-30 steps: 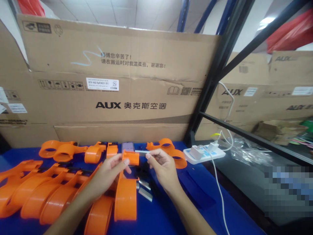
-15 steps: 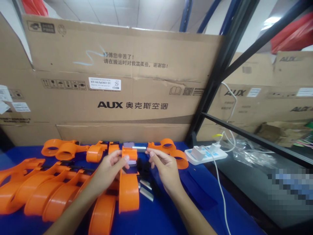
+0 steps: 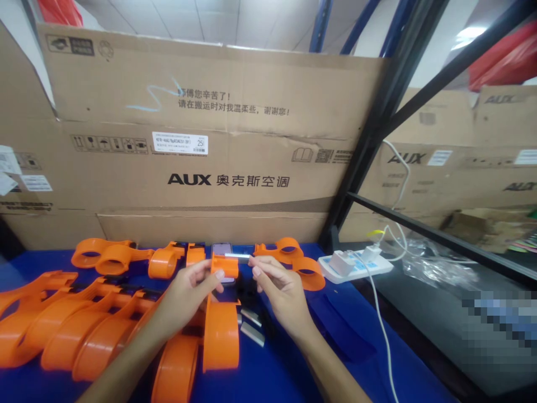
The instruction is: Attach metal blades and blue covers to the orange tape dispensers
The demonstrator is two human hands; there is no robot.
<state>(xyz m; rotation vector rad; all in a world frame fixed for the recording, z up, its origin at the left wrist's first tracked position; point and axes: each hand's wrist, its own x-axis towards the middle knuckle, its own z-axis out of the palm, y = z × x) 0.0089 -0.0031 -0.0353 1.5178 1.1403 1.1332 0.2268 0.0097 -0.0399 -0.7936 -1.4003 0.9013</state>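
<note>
Reaches up from the lower left with the left hand [image 3: 188, 286] and grasps, with thumb in front, the orange holder [image 3: 229, 267] above the blue table [image 3: 268, 378]; reaches in from the lower right with the right hand [image 3: 287, 291] and pinches, with bent fingers, the toothed strip [image 3: 239, 256] by its right end, at the holder's upper edge

Orange pcs [image 3: 222, 341]: smooth, glossy plastic. Toothed strip [image 3: 238, 256]: metal, prob. (sm. & blurry). Carton [image 3: 230, 198]: matt cardbd. Pwr strip [image 3: 380, 267]: smooth wht. plastic.
</note>
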